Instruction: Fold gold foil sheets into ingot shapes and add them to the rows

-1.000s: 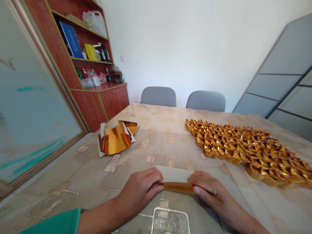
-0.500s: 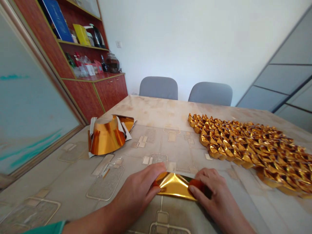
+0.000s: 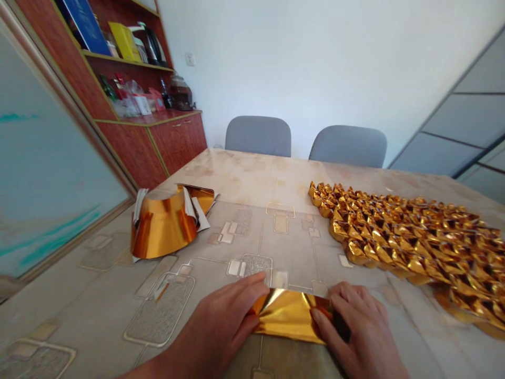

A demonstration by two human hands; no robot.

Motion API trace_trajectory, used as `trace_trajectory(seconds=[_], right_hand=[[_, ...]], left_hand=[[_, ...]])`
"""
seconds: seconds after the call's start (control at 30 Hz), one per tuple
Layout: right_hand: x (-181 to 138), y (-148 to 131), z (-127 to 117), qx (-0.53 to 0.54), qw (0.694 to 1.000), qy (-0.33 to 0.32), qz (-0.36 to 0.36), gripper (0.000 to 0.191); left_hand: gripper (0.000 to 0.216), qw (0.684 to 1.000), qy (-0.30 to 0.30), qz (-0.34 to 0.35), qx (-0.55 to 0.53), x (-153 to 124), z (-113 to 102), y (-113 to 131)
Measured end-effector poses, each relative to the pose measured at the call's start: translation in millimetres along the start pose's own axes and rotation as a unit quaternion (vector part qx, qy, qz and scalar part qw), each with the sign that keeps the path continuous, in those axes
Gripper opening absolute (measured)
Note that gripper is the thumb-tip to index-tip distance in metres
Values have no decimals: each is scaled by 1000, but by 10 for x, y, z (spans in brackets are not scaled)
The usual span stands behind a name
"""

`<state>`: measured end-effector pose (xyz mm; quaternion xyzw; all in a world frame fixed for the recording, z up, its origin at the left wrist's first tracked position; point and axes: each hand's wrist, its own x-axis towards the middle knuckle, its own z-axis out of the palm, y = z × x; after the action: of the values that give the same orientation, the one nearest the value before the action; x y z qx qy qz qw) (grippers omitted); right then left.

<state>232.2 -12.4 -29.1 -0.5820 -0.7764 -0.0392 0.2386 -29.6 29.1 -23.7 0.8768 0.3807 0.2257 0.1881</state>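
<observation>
A folded strip of shiny gold foil paper (image 3: 290,316) lies across the near part of the table between my two hands. My left hand (image 3: 226,316) pinches its left end, thumb in front and fingers behind. At the right end, my right hand (image 3: 355,321) grips the paper with the thumb pressed on its face and the fingers curled. To the left stands a curved stack of gold foil sheets (image 3: 163,226) with pale backs. Many folded gold foil pieces (image 3: 398,237) sit in close rows on the right side of the table.
Two grey chairs (image 3: 258,137) stand behind the far edge of the patterned tablecloth (image 3: 252,181). A reddish wooden cabinet (image 3: 177,147) with bottles, a kettle and boxes is at the back left. A small orange scrap (image 3: 161,292) lies left of my left hand.
The camera view has shifted slightly, and the foil strip and both hands sit a little lower in it. The strip's front face looks flatter and wider. Both hands keep their hold.
</observation>
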Motion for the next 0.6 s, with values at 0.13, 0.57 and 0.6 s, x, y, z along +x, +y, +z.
trace_trajectory(seconds=[0.13,0.57,0.6], right_hand=[[8,6,-3,-12,1000,5,-13,17],[10,-14,31,-29,999,11,10,15],[11,-30,33,-27,999,8,21,14]], left_hand=[[38,1000,-12,4,27,4,8,-2],[31,961,-59,237,133,135,-20,161],[32,959,-72,243,128,157,-29,187]])
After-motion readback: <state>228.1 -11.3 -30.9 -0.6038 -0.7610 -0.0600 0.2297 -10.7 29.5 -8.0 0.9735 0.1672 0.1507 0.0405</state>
